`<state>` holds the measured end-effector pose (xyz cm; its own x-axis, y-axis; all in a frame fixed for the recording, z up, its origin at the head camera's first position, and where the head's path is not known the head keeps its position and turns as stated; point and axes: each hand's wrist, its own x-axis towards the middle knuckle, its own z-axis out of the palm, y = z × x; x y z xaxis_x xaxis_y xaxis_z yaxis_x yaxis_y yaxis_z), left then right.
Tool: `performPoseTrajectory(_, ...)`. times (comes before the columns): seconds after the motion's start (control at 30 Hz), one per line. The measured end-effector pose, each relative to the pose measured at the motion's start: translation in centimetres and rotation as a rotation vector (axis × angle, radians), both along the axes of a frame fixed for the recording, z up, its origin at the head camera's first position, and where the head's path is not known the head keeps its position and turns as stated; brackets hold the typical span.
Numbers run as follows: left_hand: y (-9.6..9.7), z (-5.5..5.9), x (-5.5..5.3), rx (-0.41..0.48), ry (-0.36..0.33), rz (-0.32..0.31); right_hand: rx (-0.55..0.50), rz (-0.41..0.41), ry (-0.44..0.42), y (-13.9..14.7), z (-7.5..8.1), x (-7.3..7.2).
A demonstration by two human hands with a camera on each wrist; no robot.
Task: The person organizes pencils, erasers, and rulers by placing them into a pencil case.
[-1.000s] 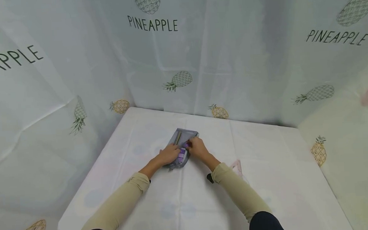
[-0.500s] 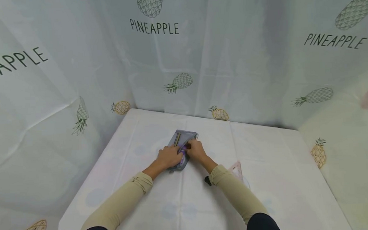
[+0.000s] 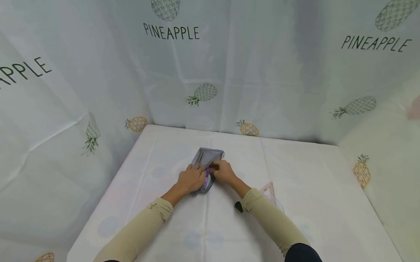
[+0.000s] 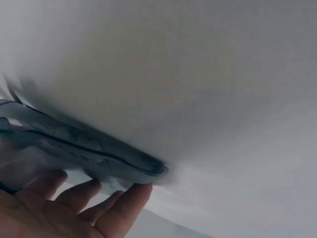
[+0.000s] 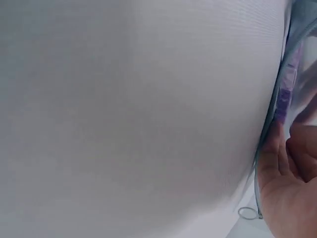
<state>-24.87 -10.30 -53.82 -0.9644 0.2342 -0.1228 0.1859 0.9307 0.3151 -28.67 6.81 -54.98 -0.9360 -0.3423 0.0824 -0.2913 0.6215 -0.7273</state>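
Note:
A grey see-through zip pencil case (image 3: 211,154) lies on the table with slim pencil-like sticks (image 3: 200,157) at its far left. My left hand (image 3: 191,178) rests on its left side, fingers extended; in the left wrist view, its fingers (image 4: 130,201) touch the case's edge. My right hand (image 3: 223,172) is at the case's right side, fingers bent. In the right wrist view, its fingertips are inside the zip opening, against a purple-and-white banded piece (image 5: 283,101). Whether they pinch that piece or only touch it is hidden. A zip-pull ring (image 5: 249,213) hangs beside the right hand.
A pink set square (image 3: 270,191) lies on the white-covered table (image 3: 304,205), partly behind the right forearm. A small black object (image 3: 238,206) shows beside the right cuff. Pineapple-print curtains (image 3: 263,66) stand at the back and both sides.
My left hand has spread further over the case. The purple piece seen at my right fingertips has shifted left, deeper into the case. My right hand stays at the opening.

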Motion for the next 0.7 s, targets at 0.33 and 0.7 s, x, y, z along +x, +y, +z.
performPoseTrajectory(0.33, 0.2, 0.6, 0.2, 0.095, -0.074, 0.002, 0.255, 0.039, 0.351, 1.6, 1.6, 2.8)
performPoseTrajectory(0.7, 0.2, 0.3, -0.1, 0.15, -0.116, 0.02, 0.5, 0.039, 0.325, 3.5, 1.4, 7.0)
